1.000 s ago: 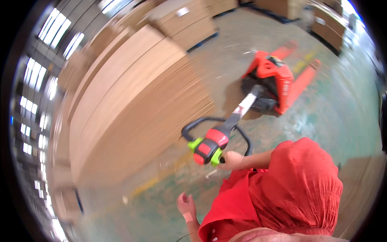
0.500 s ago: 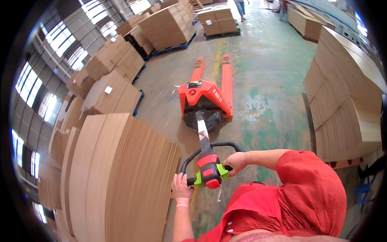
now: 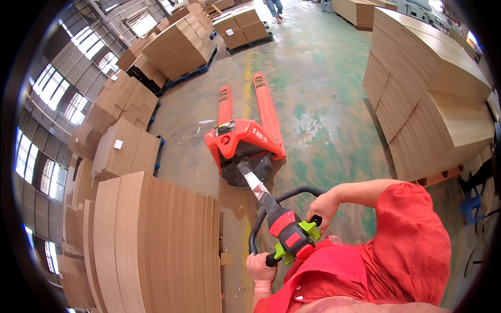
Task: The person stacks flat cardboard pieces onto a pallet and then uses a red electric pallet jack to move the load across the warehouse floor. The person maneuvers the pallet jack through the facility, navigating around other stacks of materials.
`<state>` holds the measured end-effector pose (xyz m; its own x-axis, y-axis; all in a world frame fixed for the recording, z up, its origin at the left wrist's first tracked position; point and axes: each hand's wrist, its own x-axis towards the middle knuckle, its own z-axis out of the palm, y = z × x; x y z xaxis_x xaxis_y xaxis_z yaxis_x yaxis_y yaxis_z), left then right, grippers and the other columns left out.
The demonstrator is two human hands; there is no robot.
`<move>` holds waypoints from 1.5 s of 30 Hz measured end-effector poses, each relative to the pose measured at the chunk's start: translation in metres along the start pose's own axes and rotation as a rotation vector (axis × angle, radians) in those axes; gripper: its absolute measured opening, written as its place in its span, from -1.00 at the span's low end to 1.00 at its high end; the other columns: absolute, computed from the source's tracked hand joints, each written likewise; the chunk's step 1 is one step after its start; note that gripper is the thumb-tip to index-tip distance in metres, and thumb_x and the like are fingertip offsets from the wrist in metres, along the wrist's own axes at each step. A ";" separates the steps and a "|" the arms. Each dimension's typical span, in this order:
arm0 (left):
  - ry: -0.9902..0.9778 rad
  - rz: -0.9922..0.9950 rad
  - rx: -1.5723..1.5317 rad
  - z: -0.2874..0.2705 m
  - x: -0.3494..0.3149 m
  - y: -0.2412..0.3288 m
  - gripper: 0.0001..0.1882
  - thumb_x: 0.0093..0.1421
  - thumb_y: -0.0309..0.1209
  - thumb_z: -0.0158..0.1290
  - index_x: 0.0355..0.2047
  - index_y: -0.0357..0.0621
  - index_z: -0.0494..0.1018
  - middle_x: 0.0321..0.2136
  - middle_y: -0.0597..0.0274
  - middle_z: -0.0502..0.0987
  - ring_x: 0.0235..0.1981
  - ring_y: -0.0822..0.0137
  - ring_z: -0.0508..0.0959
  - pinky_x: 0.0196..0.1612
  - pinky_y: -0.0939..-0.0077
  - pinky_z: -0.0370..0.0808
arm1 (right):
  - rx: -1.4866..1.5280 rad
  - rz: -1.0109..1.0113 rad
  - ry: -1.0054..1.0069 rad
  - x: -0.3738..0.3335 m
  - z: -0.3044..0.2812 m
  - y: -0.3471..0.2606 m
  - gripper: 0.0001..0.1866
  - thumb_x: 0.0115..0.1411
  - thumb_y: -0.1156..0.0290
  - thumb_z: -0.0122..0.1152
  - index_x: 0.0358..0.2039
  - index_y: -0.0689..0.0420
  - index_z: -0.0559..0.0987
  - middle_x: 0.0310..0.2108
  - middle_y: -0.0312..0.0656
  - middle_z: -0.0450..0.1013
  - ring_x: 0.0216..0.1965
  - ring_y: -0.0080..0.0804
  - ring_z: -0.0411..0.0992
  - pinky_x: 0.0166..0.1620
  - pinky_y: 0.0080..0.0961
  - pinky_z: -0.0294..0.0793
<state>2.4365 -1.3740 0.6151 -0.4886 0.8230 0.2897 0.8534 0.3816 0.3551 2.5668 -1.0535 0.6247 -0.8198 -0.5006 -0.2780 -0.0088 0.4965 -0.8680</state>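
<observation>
In front of me stands a red electric pallet jack (image 3: 245, 136), its two bare forks pointing away over the floor. A black tiller leads back to a control handle (image 3: 292, 235) with red buttons, green levers and a looped guard. My left hand (image 3: 261, 268) is closed around the black grip on the handle's left end. On the other side, my right hand (image 3: 324, 209) wraps the right grip beside a green lever; the guard loop passes close to its knuckles. The handle is tilted toward my body, near my red apron.
Close on the left rises a tall stack of brown boards (image 3: 177, 245). More board stacks (image 3: 128, 151) on blue pallets line that side. A high stack (image 3: 417, 99) stands on the right, beside a blue stool (image 3: 471, 208). A person (image 3: 274, 9) walks at the far end.
The handle has swung to the right and closer to my body, both hands moving with it. The pallet jack and surrounding stacks appear shifted left and turned in view.
</observation>
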 end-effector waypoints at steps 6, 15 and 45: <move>0.146 0.005 0.037 -0.046 0.044 0.035 -0.74 -0.11 -0.19 0.24 -0.47 0.02 0.45 -0.57 0.23 0.42 -0.49 0.07 0.44 -0.43 0.18 0.32 | 0.102 -0.119 0.293 -0.046 -0.065 -0.047 -0.57 0.14 0.06 0.25 -0.28 0.25 0.54 -0.47 -0.13 0.48 -0.40 -0.37 0.43 -0.29 -0.39 0.41; 0.438 0.139 0.266 -0.083 0.114 0.029 -0.87 0.02 -0.33 0.15 -0.57 0.03 0.41 -0.54 0.30 0.42 -0.46 0.14 0.45 -0.39 0.17 0.39 | 0.007 -0.237 0.481 -0.029 -0.129 -0.079 -0.53 0.28 0.04 0.03 -0.39 0.30 0.51 -0.54 -0.12 0.41 -0.46 -0.42 0.38 -0.34 -0.40 0.36; 0.642 -0.114 0.265 -0.216 0.152 -0.338 -0.42 0.06 -0.14 0.11 0.01 -0.21 0.28 -0.14 0.05 0.35 -0.12 0.07 0.42 -0.09 0.22 0.42 | 0.690 -0.123 0.431 0.389 -0.078 -0.227 -0.28 0.34 -0.15 -0.34 -0.48 0.32 0.46 -0.67 -0.18 0.36 -0.64 -0.37 0.45 -0.50 -0.43 0.46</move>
<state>2.0345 -1.4692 0.7307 -0.5189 0.3919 0.7597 0.7660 0.6077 0.2096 2.2059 -1.3054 0.7452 -0.9851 -0.1368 -0.1044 0.1262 -0.1620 -0.9787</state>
